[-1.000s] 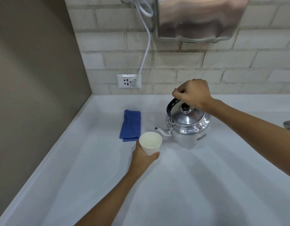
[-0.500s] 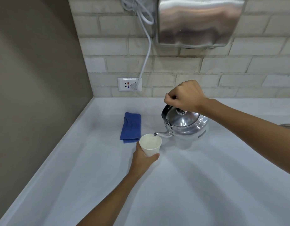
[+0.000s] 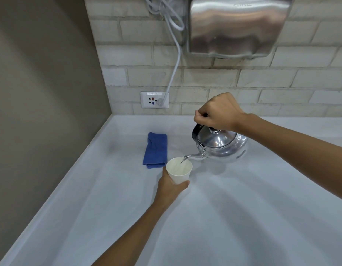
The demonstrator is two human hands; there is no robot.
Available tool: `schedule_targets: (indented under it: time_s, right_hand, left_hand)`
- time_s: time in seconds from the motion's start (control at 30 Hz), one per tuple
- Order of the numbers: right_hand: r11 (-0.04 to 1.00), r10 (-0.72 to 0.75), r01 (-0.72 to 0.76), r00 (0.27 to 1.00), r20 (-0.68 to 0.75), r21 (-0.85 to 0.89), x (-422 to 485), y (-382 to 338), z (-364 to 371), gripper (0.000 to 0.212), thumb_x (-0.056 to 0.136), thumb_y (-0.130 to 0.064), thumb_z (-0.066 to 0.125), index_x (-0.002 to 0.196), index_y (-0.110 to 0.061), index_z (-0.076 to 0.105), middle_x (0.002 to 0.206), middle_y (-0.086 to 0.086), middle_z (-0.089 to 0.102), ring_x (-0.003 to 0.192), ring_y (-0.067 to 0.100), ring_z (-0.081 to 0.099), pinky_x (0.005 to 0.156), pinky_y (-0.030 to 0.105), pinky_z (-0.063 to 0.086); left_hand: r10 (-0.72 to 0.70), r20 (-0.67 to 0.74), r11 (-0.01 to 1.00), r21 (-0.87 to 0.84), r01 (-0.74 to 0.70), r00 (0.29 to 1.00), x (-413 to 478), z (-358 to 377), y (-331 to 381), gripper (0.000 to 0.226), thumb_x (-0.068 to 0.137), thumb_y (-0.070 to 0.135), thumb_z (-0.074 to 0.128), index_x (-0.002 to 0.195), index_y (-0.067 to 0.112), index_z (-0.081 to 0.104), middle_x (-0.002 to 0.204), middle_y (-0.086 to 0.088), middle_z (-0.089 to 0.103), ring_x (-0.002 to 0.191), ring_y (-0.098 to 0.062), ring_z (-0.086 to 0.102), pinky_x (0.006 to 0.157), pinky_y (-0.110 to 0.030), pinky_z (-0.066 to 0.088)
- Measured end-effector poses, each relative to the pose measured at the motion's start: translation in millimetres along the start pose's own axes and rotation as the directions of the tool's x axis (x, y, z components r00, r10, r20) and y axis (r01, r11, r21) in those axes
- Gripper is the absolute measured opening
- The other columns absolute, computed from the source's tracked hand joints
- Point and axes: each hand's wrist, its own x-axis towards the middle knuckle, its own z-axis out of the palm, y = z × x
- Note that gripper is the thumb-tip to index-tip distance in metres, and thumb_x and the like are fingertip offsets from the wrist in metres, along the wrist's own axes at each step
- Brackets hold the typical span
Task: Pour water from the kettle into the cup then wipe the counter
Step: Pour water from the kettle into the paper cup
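Note:
A shiny metal kettle [image 3: 222, 145] is tilted to the left, its thin spout over the rim of a white paper cup [image 3: 178, 170]. A thin stream of water runs from the spout into the cup. My right hand [image 3: 219, 112] is closed around the kettle's black handle from above. My left hand [image 3: 169, 186] grips the cup from below and holds it just above the white counter [image 3: 224, 217]. A folded blue cloth [image 3: 156, 149] lies flat on the counter, just left of and behind the cup.
A brown side wall closes the counter's left edge, a brick-tile wall the back. A wall socket [image 3: 154, 99] with a white cable plugged in sits low on the back wall. A steel hand dryer [image 3: 237, 25] hangs above the kettle.
The kettle was lifted and tipped left until its spout reached over the cup, and water now flows. My left hand kept the cup in nearly the same place.

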Motion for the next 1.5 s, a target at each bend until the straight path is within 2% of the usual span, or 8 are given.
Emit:
schedule_targets:
  time_s: [0.3,0.43,0.77,0.9,1.0,1.17,1.5]
  right_hand:
    - [0.999,-0.017,0.017,1.000,0.014,-0.027,1,2,-4,0.042,0.077,-0.013,0.051,0.042,-0.010,0.027,0.038,0.010,0.028,0.042,0.020,0.019,0.046,0.021,0.009]
    - [0.999,-0.025,0.026,1.000,0.017,-0.036,1,3,-6,0.042,0.077,-0.012,0.051,0.042,-0.010,0.028,0.038,0.010,0.028,0.042,0.021,0.019,0.046,0.022,0.010]
    - [0.998,-0.052,0.053,0.999,0.009,-0.046,1,4,-8,0.042,0.076,-0.011,0.052,0.041,-0.009,0.027,0.038,0.009,0.026,0.041,0.021,0.017,0.047,0.020,0.008]
    - [0.997,-0.063,0.064,0.998,0.017,-0.050,1,4,-9,0.043,0.075,-0.010,0.053,0.041,-0.010,0.026,0.038,0.008,0.024,0.042,0.020,0.015,0.047,0.019,0.008]
    - [0.996,-0.070,0.071,0.997,0.012,-0.051,2,4,-10,0.043,0.073,-0.009,0.054,0.042,-0.011,0.024,0.039,0.008,0.021,0.043,0.019,0.014,0.047,0.020,0.007]
    - [0.995,-0.087,0.087,0.996,0.004,-0.052,3,3,-12,0.042,0.073,-0.008,0.053,0.043,-0.011,0.023,0.041,0.009,0.020,0.044,0.020,0.013,0.048,0.021,0.008]
    - [0.994,-0.091,0.091,0.996,0.011,-0.064,3,5,-13,0.042,0.073,-0.008,0.053,0.042,-0.010,0.025,0.041,0.011,0.021,0.045,0.020,0.014,0.047,0.021,0.008]
  left_hand:
    - [-0.009,-0.009,1.000,0.010,0.009,1.000,2,0,-1,0.079,0.066,0.021,0.079,0.131,0.021,0.034,0.114,0.006,0.051,0.098,-0.010,0.047,0.076,-0.020,0.037]
    - [-0.013,-0.016,1.000,0.017,0.014,1.000,2,0,-1,0.078,0.066,0.023,0.078,0.130,0.022,0.034,0.110,0.009,0.050,0.096,-0.009,0.047,0.062,-0.008,0.034]
    - [0.002,-0.006,1.000,0.006,-0.001,1.000,2,0,-3,0.081,0.066,0.022,0.079,0.132,0.020,0.033,0.118,0.005,0.051,0.099,-0.009,0.046,0.077,-0.019,0.037]
    - [0.005,-0.004,1.000,0.009,-0.005,1.000,2,0,-3,0.079,0.066,0.022,0.079,0.131,0.020,0.034,0.113,0.007,0.050,0.098,-0.009,0.046,0.072,-0.014,0.036]
    - [0.005,-0.010,1.000,0.015,-0.005,1.000,3,0,-3,0.079,0.066,0.022,0.079,0.131,0.020,0.034,0.111,0.008,0.049,0.098,-0.009,0.046,0.075,-0.017,0.037]
    - [-0.001,-0.020,1.000,0.019,0.002,1.000,3,0,-2,0.078,0.066,0.021,0.079,0.130,0.020,0.035,0.109,0.009,0.049,0.095,-0.009,0.046,0.054,-0.002,0.038]
    - [-0.005,-0.019,1.000,0.006,0.005,1.000,4,1,-4,0.078,0.065,0.021,0.079,0.129,0.020,0.035,0.109,0.009,0.049,0.096,-0.010,0.047,0.057,-0.004,0.035]
